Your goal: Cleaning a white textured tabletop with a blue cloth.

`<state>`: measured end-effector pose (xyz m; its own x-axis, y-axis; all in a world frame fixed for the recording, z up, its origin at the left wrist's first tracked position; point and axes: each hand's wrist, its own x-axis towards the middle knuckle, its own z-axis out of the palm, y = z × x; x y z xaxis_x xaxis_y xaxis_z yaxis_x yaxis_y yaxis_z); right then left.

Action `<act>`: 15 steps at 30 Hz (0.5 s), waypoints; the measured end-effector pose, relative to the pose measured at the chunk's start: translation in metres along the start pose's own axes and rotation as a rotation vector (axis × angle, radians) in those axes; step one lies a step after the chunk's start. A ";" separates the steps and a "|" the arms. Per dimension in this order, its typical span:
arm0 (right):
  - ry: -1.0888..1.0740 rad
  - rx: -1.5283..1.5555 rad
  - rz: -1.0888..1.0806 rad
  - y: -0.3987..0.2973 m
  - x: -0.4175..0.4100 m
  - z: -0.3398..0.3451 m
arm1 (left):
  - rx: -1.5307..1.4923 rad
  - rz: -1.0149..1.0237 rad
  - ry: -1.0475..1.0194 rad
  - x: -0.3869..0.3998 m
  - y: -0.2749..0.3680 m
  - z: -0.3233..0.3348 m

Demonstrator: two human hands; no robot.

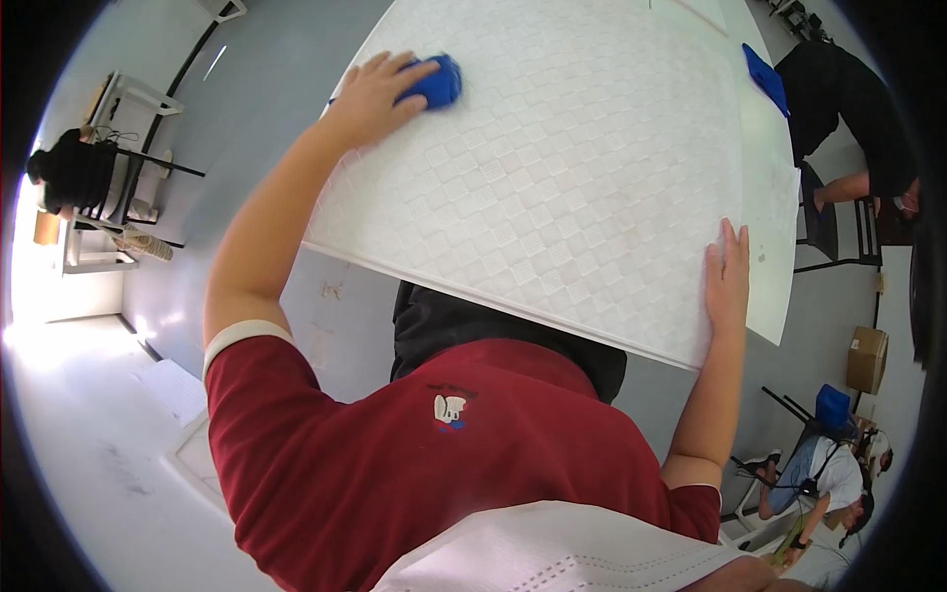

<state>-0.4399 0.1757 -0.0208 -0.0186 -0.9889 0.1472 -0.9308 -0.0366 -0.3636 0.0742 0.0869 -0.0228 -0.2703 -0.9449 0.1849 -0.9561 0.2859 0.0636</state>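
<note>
A large white panel (pixel 547 177) with a raised basket-weave pattern lies flat in front of my body. Over its far left part, my left hand (pixel 381 96) presses on a bunched blue cloth (pixel 441 83), with fingers and thumb spread around it. My right hand (pixel 729 277) rests on the panel's right side near the corner, fingers pointing away from me and nothing held in it. The panel's near edge runs slanting just before my waist.
A white tabletop (pixel 769 296) shows to the right of the panel. Another blue cloth (pixel 766 79) lies at its far right edge, beside a person in black (pixel 836 89). Other people sit at left and lower right. A cardboard box (pixel 867 360) stands at right.
</note>
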 end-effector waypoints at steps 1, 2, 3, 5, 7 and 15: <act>0.000 -0.011 0.004 -0.001 0.000 -0.001 | 0.020 -0.108 0.016 0.008 -0.005 0.002; 0.000 -0.022 0.008 -0.002 0.000 -0.002 | 0.024 -0.104 0.015 0.014 -0.007 0.004; 0.005 -0.017 0.011 -0.001 0.001 -0.001 | 0.046 -0.229 -0.017 0.023 -0.005 0.003; 0.007 -0.019 -0.001 0.002 0.002 0.001 | 0.075 -0.349 -0.045 0.033 -0.002 0.002; 0.013 -0.024 0.005 0.002 0.001 -0.001 | 0.096 -0.372 -0.052 0.034 0.001 0.009; 0.045 -0.056 -0.012 0.005 -0.001 0.000 | 0.027 -0.518 -0.076 0.068 -0.008 0.010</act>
<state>-0.4448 0.1761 -0.0228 -0.0227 -0.9810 0.1927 -0.9501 -0.0388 -0.3095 0.0628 0.0188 -0.0207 0.2320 -0.9706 0.0644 -0.9690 -0.2249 0.1025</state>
